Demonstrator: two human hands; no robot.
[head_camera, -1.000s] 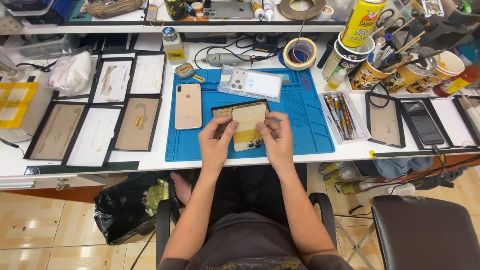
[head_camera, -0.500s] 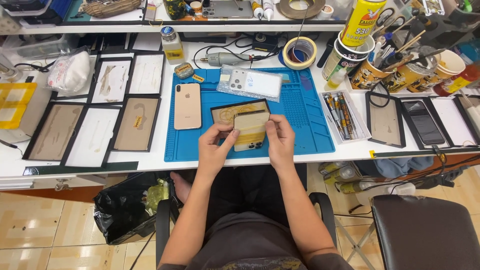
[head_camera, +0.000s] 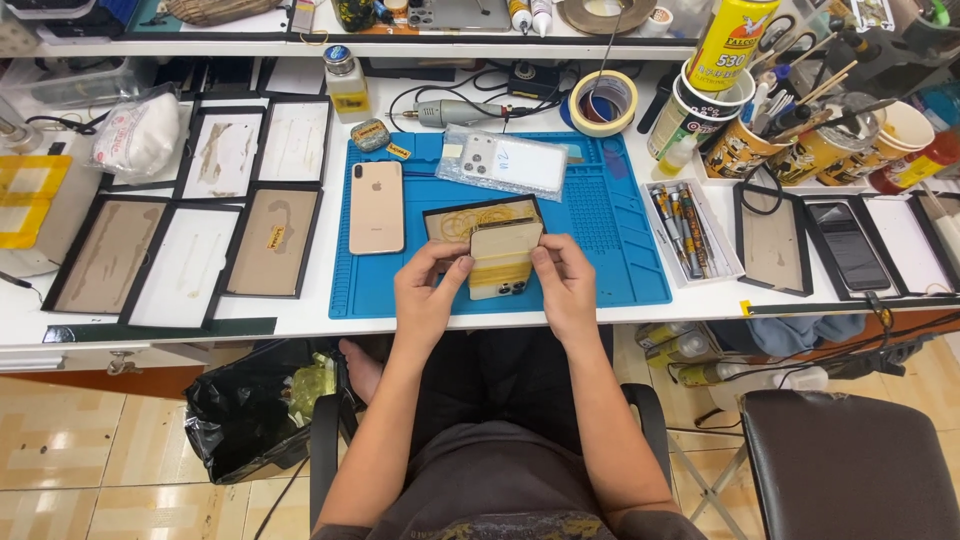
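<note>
Both of my hands hold a gold phone (head_camera: 503, 262) wrapped with rubber bands, a flat tan block pressed on top of it. My left hand (head_camera: 425, 295) grips its left edge. My right hand (head_camera: 566, 285) grips its right edge. The phone is lifted slightly above the near edge of the blue work mat (head_camera: 610, 235). Just behind it lies a black-framed tray (head_camera: 470, 215) with loose rubber bands. A second gold phone (head_camera: 376, 207) lies face down on the mat to the left.
A clear bag with phone parts (head_camera: 505, 162) lies at the mat's far side, with a tape roll (head_camera: 604, 102) behind it. Several black-framed trays (head_camera: 190, 265) cover the left bench. Tool cups (head_camera: 760, 140), a tweezers tray (head_camera: 690, 225) and a dark phone (head_camera: 848, 245) stand right. A black chair (head_camera: 850, 465) is at lower right.
My hands have lifted the banded phone a little off the tray and drawn it toward me; the grip has shifted to both side edges.
</note>
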